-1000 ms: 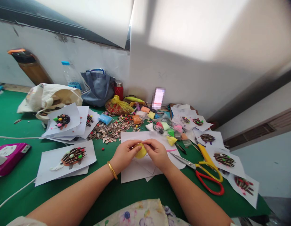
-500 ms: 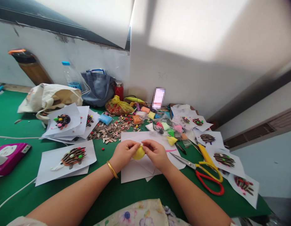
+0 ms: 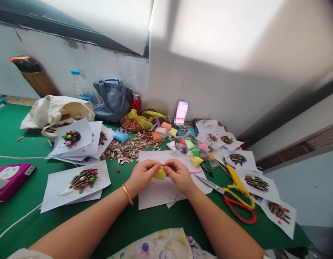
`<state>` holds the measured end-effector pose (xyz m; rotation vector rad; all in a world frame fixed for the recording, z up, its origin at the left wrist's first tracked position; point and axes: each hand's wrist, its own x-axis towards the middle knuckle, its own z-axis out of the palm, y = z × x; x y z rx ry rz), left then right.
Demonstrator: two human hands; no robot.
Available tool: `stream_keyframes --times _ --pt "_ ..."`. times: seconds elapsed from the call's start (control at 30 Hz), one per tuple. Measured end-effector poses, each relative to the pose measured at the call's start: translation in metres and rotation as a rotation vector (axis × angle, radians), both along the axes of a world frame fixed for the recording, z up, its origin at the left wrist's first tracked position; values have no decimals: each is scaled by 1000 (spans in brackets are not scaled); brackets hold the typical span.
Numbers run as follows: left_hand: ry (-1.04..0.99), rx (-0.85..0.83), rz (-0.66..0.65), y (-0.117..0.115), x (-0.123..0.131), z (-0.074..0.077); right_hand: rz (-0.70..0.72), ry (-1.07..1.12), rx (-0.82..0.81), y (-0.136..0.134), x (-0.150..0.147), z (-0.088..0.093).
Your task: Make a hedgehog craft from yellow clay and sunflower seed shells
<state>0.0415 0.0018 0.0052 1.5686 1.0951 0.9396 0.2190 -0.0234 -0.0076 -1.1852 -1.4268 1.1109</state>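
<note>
Both my hands meet over a sheet of white paper on the green table. Between them is a lump of yellow clay. My left hand, with a gold bangle on its wrist, has its fingers curled round the clay's left side. My right hand pinches the clay's right side with thumb and fingertips. Most of the clay is hidden by my fingers.
Red and yellow scissors lie right of my hands. Sheets with seed-and-clay pictures lie left and right. A heap of sunflower seeds and small clay packets sit behind, with bags, a bottle and a pink box.
My fingers have shifted slightly round the yellow clay, which now shows less between them. My arms stay where they were.
</note>
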Motion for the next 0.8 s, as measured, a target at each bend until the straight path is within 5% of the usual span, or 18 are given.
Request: stream_keyframes --times 0.37,0.8 --pt "-91 -66 -24 0 1 -3 -67 130 -66 3 0 5" --pt "6 37 -12 -3 1 -3 79 111 -162 5 4 0"
